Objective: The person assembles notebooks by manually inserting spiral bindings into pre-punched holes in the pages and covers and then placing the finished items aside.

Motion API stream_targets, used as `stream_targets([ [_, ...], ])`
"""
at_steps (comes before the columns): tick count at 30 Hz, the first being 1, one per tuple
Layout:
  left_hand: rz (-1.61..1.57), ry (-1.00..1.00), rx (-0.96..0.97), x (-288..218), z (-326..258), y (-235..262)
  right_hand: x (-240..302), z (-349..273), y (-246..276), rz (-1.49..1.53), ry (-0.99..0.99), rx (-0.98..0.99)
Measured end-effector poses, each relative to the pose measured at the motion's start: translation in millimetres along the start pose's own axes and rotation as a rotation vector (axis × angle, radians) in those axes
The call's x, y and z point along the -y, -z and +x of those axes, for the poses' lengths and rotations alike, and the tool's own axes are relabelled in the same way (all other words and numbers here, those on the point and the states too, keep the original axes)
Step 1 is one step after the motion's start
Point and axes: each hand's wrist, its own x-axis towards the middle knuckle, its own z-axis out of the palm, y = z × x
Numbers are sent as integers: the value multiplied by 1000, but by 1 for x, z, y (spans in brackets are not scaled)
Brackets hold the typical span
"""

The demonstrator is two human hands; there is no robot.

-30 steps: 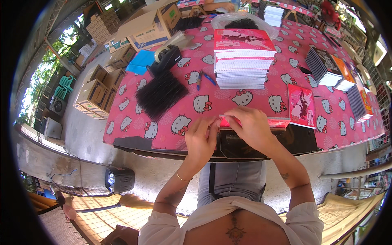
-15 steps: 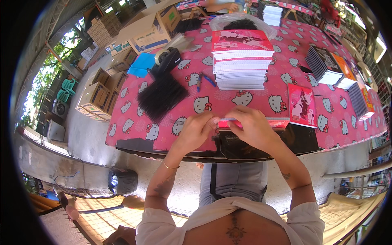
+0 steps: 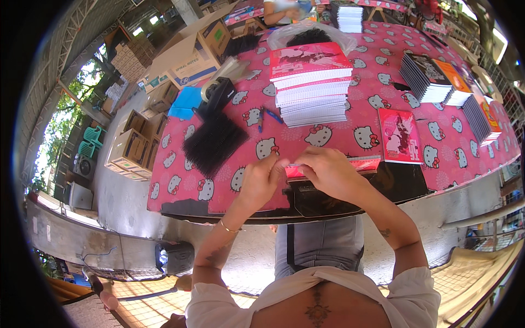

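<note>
A pink notebook (image 3: 363, 164) stands on edge at the table's front, its long edge facing up. My right hand (image 3: 328, 170) is wrapped over that upper edge, thumb on the near side, and grips it. At the notebook's left end my left hand (image 3: 259, 183) is closed in a pinch; what lies between its fingertips is too small to make out. Behind my hands rises a tall stack of notebooks (image 3: 311, 82) with pink covers and white pages. One loose pink notebook (image 3: 400, 136) lies flat to the right. Left of the stack is a pile of thin black spiral coils (image 3: 214, 143).
Two blue pens (image 3: 261, 120) lie by a black tape dispenser (image 3: 217, 98) and a blue sheet (image 3: 186, 103). More notebook stacks (image 3: 426, 79) stand at the right. A large carton (image 3: 191, 54) is at the back left. Across the table a person's arm (image 3: 276, 13) shows.
The view has shifted a little. The notebook is tilted slightly more, its right end higher, and my left fingertips have drawn slightly away from its left end. My right hand keeps its grip.
</note>
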Motion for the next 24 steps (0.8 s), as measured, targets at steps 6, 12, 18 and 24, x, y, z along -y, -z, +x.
stream_targets([
  [6,-111,-153,-69,-13,0,15,4,-1,0,-24,-16,2],
  [12,-94,-159,91,-5,4,26,11,1,-5,-80,-114,-16],
  [18,-66,-230,-24,-5,4,27,11,1,-6,-55,-54,-79],
  [24,-20,-266,-25,-12,8,28,9,1,-4,-47,-49,-73],
])
